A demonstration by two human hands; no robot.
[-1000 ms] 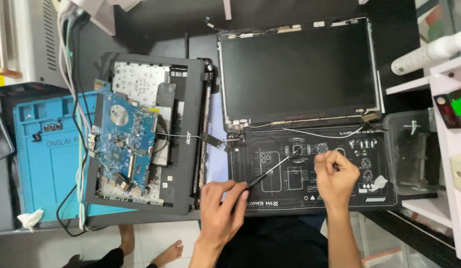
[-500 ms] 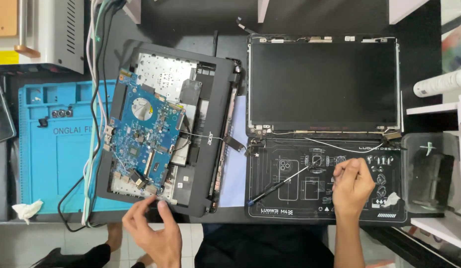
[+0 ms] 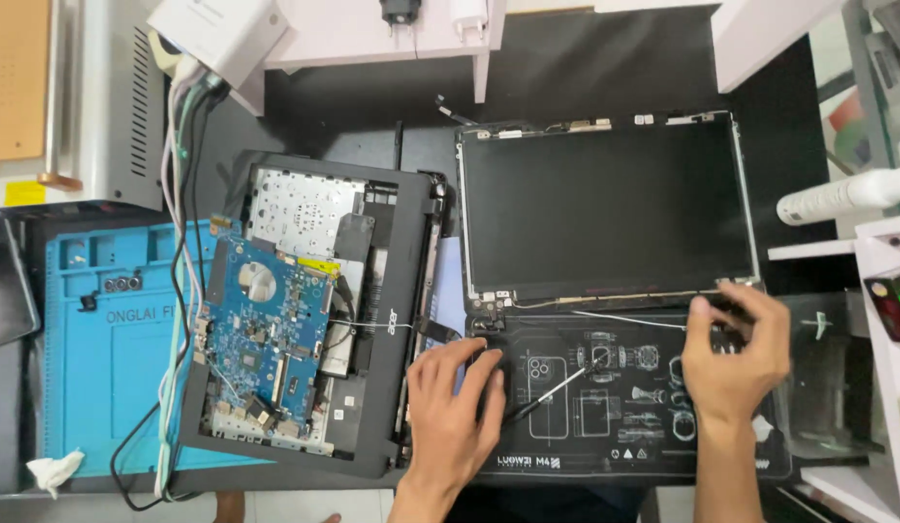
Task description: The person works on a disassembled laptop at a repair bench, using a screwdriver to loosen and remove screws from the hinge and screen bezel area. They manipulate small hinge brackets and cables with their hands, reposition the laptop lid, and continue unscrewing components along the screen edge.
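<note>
Left hand rests flat, fingers spread, touching a screwdriver on the black mat — right hand curls loosely at the screen's near-right hinge; what it grips, I cannot tell.

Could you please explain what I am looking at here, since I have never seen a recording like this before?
This is one view from a camera worn on a person's head, looking down at their own bare hands over a workbench. A black opened laptop base with a blue circuit board lies on a blue work mat. Beside it is a detached black laptop screen panel. The left hand rests on a slim black screwdriver on a black printed mat. The right hand touches the screen's lower corner.
</note>
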